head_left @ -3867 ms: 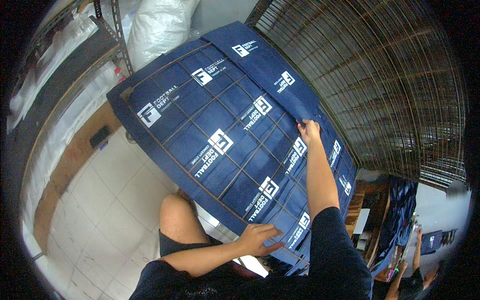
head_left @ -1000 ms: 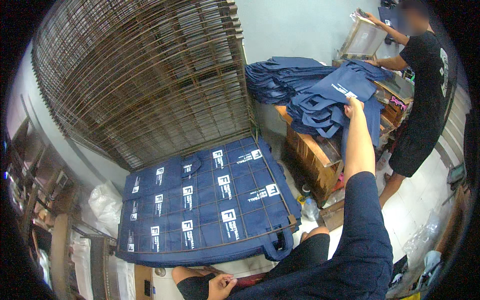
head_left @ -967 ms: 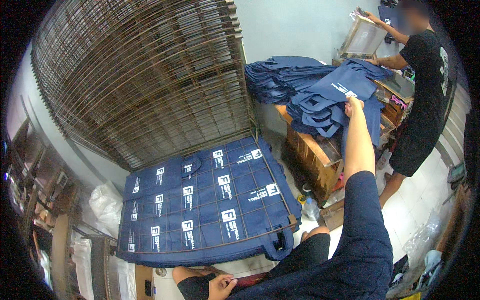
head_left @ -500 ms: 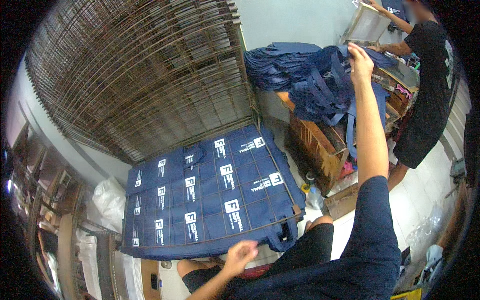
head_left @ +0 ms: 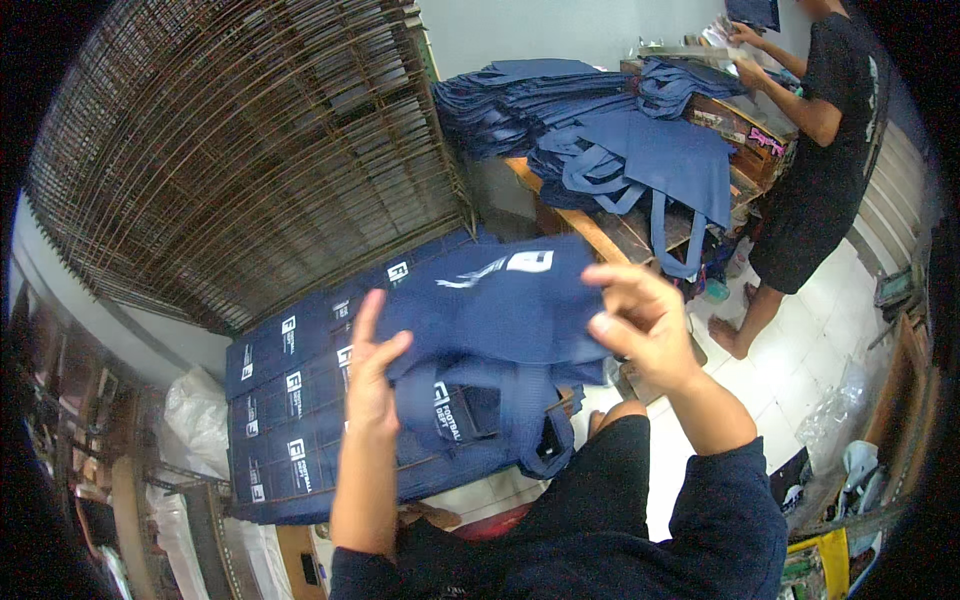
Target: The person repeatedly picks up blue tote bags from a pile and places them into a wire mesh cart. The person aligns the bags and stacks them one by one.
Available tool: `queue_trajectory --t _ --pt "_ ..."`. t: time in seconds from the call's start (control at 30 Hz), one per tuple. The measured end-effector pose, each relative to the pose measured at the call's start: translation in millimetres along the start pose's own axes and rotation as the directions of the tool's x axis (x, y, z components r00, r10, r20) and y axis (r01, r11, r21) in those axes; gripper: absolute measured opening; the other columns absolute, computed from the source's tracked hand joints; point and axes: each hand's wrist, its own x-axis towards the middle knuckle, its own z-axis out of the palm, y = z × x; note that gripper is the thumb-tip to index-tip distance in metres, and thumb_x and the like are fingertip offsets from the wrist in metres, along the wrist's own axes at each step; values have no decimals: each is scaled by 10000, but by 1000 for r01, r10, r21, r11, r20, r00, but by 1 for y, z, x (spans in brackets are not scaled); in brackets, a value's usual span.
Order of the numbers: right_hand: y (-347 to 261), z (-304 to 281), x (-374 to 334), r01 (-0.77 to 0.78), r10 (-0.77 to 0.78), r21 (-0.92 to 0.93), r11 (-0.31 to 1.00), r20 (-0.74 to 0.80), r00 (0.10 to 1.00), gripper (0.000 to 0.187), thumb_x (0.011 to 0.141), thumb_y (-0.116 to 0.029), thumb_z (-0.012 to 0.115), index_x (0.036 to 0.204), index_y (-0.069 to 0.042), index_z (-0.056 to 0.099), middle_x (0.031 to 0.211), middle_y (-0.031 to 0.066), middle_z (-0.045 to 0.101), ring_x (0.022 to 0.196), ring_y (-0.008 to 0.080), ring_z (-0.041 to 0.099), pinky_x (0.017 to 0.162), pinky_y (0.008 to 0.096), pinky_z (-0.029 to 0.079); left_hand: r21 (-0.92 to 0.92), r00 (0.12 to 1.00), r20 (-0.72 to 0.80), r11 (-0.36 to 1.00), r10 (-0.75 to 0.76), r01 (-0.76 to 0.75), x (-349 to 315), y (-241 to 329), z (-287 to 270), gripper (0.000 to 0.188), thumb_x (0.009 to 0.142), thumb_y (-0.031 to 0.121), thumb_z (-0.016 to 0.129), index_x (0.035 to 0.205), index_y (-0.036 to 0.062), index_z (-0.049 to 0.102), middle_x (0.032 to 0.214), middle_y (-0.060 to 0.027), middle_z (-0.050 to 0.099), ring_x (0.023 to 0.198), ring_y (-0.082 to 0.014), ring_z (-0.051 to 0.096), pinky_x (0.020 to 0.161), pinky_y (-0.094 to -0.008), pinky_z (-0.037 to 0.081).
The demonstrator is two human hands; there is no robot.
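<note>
Printed blue bag (head_left: 480, 310): at the centre, between the two hands, over the laid bags; blurred, white print upward.
Left hand (head_left: 372, 385): 8 o'clock, beside the bag's left edge; forefinger and thumb spread.
Right hand (head_left: 650, 325): 3 o'clock, at the bag's right edge; forefinger and thumb parted; cannot tell whether the other fingers pinch cloth.
Risk, cloth: limp; could fold or land askew if one edge drops first.
Risk, print: could smear on contact if the ink is wet; dryness cannot be told.
Laid bags (head_left: 265, 340): 9 o'clock, printed faces up in rows.
Obstruction, loop handle (head_left: 550, 455): 5 o'clock, jutting at the near edge; could snag a hand.
Obstruction, wire racks (head_left: 250, 150): 10 o'clock, tilted up behind the laid bags, limiting reach there.
Surface (head_left: 590, 235): 1 o'clock, wooden, bearing a bag pile (head_left: 540, 95).
Co-worker (head_left: 835, 130): 2 o'clock, hands at a frame (head_left: 685, 53).
Crumpled plastic (head_left: 195, 415): 8 o'clock.
</note>
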Motion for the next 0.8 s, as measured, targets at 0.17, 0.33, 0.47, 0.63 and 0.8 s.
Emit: queue_trajectory --t 0.17,0.33,0.47,0.63,0.8 --pt "96 -114 66 -273 -364 -910 312 -380 851 468 720 -152 669 1176 -149 561 1004 86 577 881 203 547 749 352 454 86 974 -39 971 225 -221 -29 66 -61 783 639 0 649 1368 27 362 1367 -121 403 1227 -225 422 1040 -327 329" --pt "158 -180 104 -384 -464 -904 -191 -261 847 348 724 -154 631 1072 -155 627 1082 75 556 1067 253 476 812 427 417 244 958 -118 943 260 -226 -68 111 -90 843 622 -22 635 1391 7 290 1298 -152 470 1150 -237 502 1000 -329 385" --pt "157 -183 133 -386 -349 -905 -180 -308 885 181 765 -191 612 935 -141 650 1004 22 596 990 227 518 796 417 415 380 943 -200 908 266 -175 -97 129 -109 869 590 -19 622 1391 -2 285 1237 -183 512 1072 -252 558 951 -339 438" --pt "158 -188 163 -305 -283 -927 -220 -239 929 144 785 -156 569 900 -149 656 889 39 630 857 256 611 706 418 487 445 904 -308 885 297 -139 -124 139 -127 881 563 -6 607 1386 -12 292 1207 -179 529 1045 -247 572 915 -328 465" --pt "167 -185 218 -363 -450 -928 -79 -292 844 168 808 -138 525 917 -121 652 844 73 645 798 300 639 686 432 525 472 877 -393 879 275 -65 -140 150 -139 895 559 -4 594 1397 5 281 1179 -165 550 959 -228 606 844 -288 497"
